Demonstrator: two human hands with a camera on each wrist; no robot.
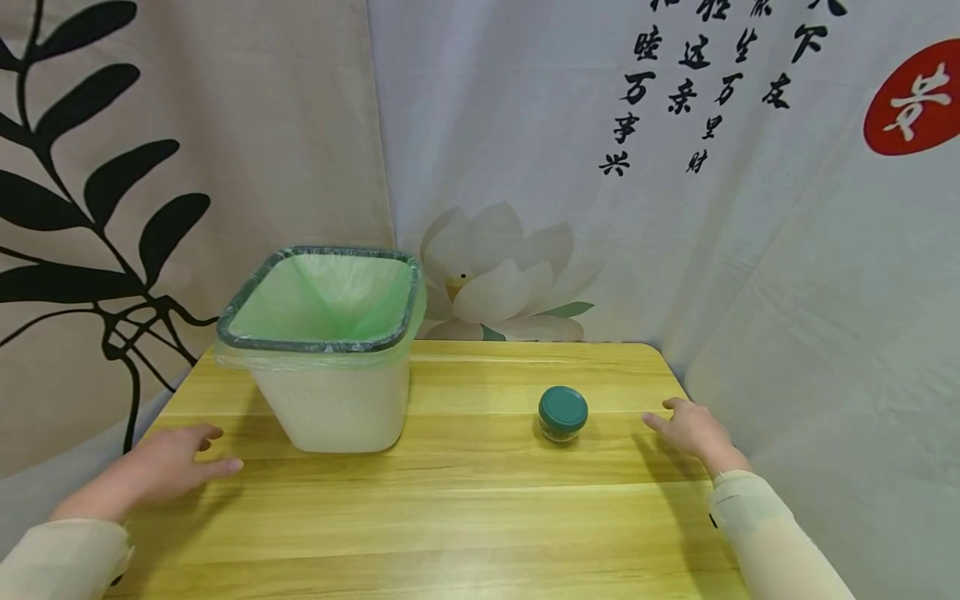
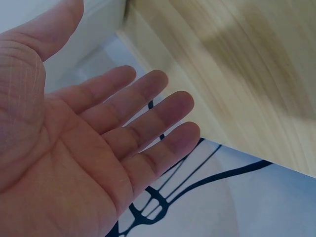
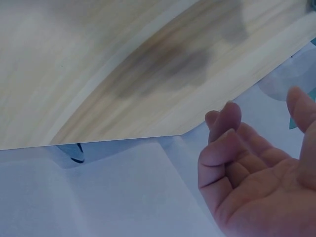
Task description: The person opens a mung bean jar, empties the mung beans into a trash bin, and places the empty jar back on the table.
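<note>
1. Jar [image 1: 562,413], green lid, upright on bench [image 1: 480,517], well right of lined bin [image 1: 330,350].
2. My right hand [image 1: 693,432]: near jar, grip released, holding nothing.
3. My left hand [image 1: 168,467]: flat, released, beside bin.
4. Handling, judged: small, rigid, probably light, smooth; take round the lid.

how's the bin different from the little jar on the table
The bin is far bigger than the jar. The bin is squarish and open-topped, lined with a pale green bag folded over its dark rim; the jar is round and shut under a teal lid. The bin sits nearer the left hand, the jar nearer the right hand. Both stand upright on the wooden table, and neither hand touches either.
</note>
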